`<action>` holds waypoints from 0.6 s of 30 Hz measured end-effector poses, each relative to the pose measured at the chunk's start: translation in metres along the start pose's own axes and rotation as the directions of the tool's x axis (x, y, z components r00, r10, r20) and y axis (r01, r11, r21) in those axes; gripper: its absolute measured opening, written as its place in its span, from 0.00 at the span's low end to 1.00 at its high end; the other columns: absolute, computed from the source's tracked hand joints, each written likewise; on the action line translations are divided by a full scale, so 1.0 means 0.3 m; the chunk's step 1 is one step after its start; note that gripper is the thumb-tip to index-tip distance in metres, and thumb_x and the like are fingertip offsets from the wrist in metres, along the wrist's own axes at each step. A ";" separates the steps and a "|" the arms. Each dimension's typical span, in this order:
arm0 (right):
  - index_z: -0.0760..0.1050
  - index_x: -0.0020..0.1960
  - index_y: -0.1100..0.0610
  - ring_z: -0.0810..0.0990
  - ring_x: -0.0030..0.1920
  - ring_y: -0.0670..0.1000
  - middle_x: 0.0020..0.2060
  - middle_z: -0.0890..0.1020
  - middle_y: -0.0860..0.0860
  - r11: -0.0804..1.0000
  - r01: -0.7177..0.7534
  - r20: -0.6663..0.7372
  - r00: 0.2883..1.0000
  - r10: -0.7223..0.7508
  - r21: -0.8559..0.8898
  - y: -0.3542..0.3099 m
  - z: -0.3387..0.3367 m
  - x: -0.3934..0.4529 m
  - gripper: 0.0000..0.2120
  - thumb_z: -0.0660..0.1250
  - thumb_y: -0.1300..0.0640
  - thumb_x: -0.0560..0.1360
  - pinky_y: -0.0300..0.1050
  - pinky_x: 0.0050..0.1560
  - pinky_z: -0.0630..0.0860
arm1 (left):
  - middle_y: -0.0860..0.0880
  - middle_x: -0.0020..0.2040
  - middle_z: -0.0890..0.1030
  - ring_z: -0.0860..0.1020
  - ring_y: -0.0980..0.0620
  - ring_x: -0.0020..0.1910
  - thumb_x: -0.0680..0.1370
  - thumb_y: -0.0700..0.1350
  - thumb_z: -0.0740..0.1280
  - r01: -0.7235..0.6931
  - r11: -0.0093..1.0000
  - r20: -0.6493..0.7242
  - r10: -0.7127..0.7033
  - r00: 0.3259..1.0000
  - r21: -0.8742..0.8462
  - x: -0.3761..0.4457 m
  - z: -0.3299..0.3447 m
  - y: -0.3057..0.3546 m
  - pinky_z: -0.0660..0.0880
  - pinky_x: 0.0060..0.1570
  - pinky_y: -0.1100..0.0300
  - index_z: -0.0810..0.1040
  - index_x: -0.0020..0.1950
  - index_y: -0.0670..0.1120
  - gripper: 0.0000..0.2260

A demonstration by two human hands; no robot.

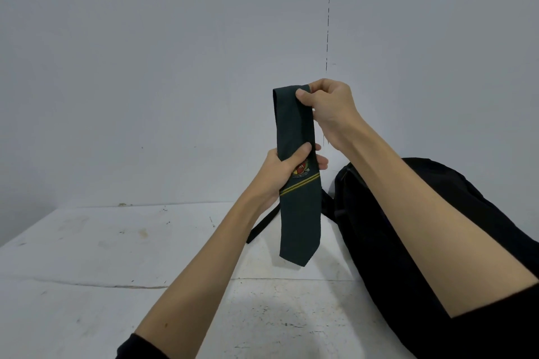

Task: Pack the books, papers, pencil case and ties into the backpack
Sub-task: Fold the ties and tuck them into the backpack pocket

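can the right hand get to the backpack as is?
Probably not yet: the right hand pinches the top of the green tie, which the left hand grips. The backpack lies just below, nothing between.

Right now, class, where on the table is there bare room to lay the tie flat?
The table is bare left of the tie, out to its left edge. The right side is crowded by the backpack and its strap.

We held the tie (296,183) upright above the tabletop (116,256), our right hand (329,108) at its top and our left hand (287,172) lower down. The backpack (379,227) lay on the tabletop to the right (its strap (262,226) trailing left behind the tie).
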State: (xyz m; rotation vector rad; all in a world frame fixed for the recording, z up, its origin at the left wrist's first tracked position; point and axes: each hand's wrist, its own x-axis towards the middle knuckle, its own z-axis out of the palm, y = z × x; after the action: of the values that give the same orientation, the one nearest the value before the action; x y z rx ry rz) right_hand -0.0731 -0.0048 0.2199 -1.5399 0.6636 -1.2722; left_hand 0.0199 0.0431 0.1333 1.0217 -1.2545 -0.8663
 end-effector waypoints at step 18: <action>0.66 0.39 0.55 0.76 0.45 0.54 0.46 0.77 0.57 0.993 -0.053 -0.118 0.991 0.065 0.102 0.037 0.051 -0.003 0.11 0.64 0.65 0.76 0.46 0.41 0.73 | 0.50 0.53 0.83 0.81 0.55 0.53 0.78 0.34 0.63 0.443 0.893 0.285 -0.447 0.848 0.081 -0.164 -0.096 -0.333 0.76 0.51 0.63 0.73 0.60 0.46 0.12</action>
State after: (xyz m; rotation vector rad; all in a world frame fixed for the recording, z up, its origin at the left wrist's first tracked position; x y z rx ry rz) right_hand -0.0572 -0.0027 0.2101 -1.3612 0.7088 -1.3417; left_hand 0.0447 0.0603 0.0223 1.2522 -1.2890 -1.4183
